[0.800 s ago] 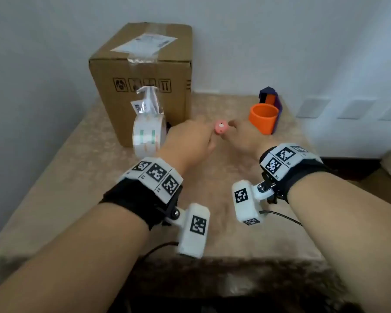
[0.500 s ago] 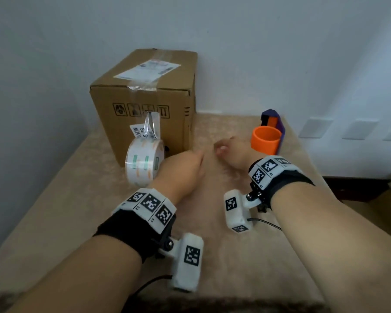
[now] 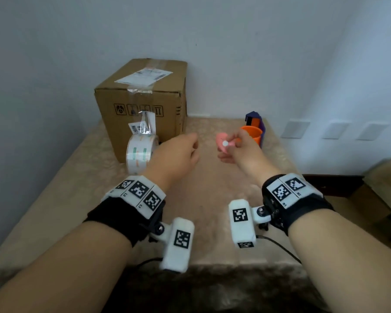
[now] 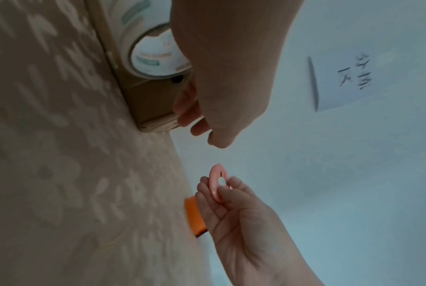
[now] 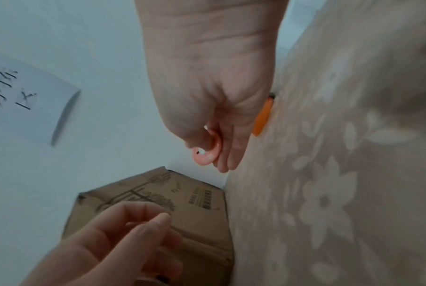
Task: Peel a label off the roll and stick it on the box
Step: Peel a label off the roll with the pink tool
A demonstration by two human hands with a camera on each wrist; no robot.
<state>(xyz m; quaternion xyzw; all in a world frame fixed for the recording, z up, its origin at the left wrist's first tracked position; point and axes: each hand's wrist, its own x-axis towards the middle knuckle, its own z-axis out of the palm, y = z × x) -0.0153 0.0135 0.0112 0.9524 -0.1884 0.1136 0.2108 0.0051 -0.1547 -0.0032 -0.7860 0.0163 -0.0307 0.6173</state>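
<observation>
The right hand (image 3: 239,150) pinches a small pink disc with a white centre (image 3: 224,143) between thumb and fingertips, lifted above the worktop (image 3: 212,199), while the left hand (image 3: 174,154) hovers at its 9 o'clock with fingers loosely curled and holding nothing. The label roll (image 3: 140,152) stands on edge at 10 o'clock from the left hand, its loose end sticking up against the front of the cardboard box (image 3: 142,105), and an orange cup (image 3: 253,132) sits just behind the right hand at 1 o'clock
</observation>
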